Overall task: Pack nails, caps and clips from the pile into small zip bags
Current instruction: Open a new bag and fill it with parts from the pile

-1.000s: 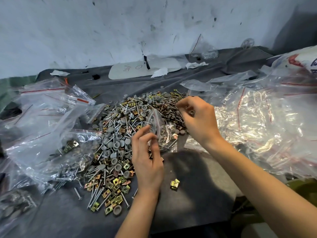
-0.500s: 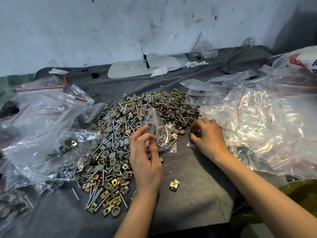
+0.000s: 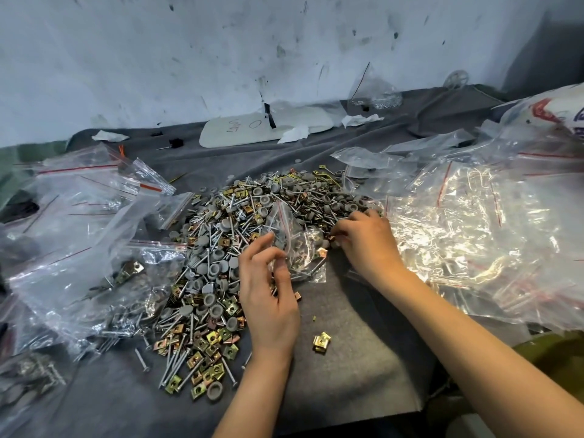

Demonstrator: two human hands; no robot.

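The small zip bag (image 3: 297, 248) stands at the near right edge of the pile (image 3: 218, 248), in the middle of the bench (image 3: 354, 380). It is see-through with a red line near its top, and a few nails and caps show inside it. The left hand (image 3: 268, 301) holds the bag by its left edge, its grip closed on the thin plastic with finger and thumb. The right hand (image 3: 368, 245) is just to the right of the bag, fingers bent down onto the edge of the pile. I cannot tell if its grip has caught a piece or not.

The pile is a mix of long silver nails, round grey caps and small gold clips. One gold clip (image 3: 321, 343) lies alone on the grey cloth, near the left wrist.

On the left lie filled bags (image 3: 82, 267) with more metal bits in them. On the right is a big heap of empty bags (image 3: 474, 235). At the back a flat white board (image 3: 240, 131) with writing lies by the marked white wall (image 3: 221, 58).
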